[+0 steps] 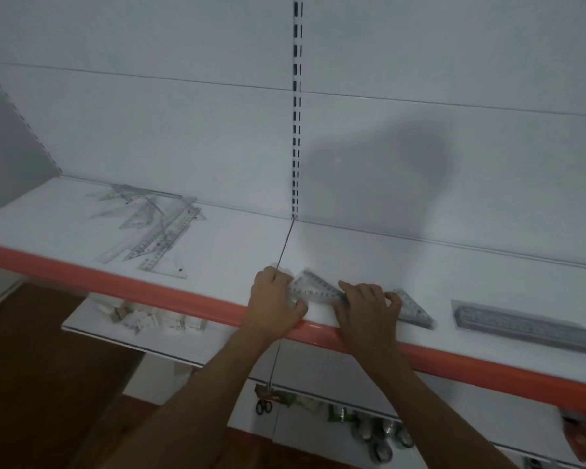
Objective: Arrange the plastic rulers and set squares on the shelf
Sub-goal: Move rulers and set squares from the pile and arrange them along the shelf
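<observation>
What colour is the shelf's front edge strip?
Orange-red; the front edge strip shows best in the head view, running under both hands.

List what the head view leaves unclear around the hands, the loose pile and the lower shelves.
- Set squares between the hands: their count is unclear; the left hand and right hand cover both ends.
- Loose pile on the left: clear pieces overlap and blur, so no count.
- Ruler stack: its right end is cut off by the frame edge.
- Small packets on the lower shelf: partly hidden by the orange shelf edge, too blurred to identify.

Both hands (276,299) (366,308) grip set squares (313,289) — shelf (217,252) front edge.
</observation>
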`<state>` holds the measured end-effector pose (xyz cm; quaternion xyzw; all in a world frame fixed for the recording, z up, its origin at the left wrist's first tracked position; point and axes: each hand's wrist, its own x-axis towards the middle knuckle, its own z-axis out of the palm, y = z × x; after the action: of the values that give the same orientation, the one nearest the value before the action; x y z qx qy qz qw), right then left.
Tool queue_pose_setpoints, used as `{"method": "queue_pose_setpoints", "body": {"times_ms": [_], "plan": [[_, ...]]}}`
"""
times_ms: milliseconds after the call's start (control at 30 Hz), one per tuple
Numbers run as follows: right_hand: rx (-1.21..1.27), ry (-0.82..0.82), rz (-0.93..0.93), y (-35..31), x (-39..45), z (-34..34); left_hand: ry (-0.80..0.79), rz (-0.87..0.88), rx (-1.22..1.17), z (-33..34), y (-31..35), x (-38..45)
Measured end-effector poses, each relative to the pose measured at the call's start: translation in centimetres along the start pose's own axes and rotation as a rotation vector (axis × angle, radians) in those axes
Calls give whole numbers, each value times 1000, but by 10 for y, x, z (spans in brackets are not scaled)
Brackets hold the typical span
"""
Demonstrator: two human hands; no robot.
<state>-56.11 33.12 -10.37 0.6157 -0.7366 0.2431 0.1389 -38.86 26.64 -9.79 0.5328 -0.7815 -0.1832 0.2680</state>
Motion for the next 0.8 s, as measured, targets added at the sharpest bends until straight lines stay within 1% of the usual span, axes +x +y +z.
{"method": "queue_pose_setpoints", "body": {"times_ms": [100,233,433,567,667,800], "plan": [[9,-7,-15,1,-2,-1,2,16,38,0,1,2],[14,-73,-21,2,-1,-1,-6,14,58,0,1,0],[57,-21,-23,6,-2,1,-33,-9,56,-3,7,-1],[71,-85,-4,5,-3,1,-41,-29,58,-5,10,-1],[67,-102,0,6,-2,-1,-75,-54,76,-9,15,-2],[73,-163,18,1,-1,-9,-163,-54,96,-17,20,-1]]}}
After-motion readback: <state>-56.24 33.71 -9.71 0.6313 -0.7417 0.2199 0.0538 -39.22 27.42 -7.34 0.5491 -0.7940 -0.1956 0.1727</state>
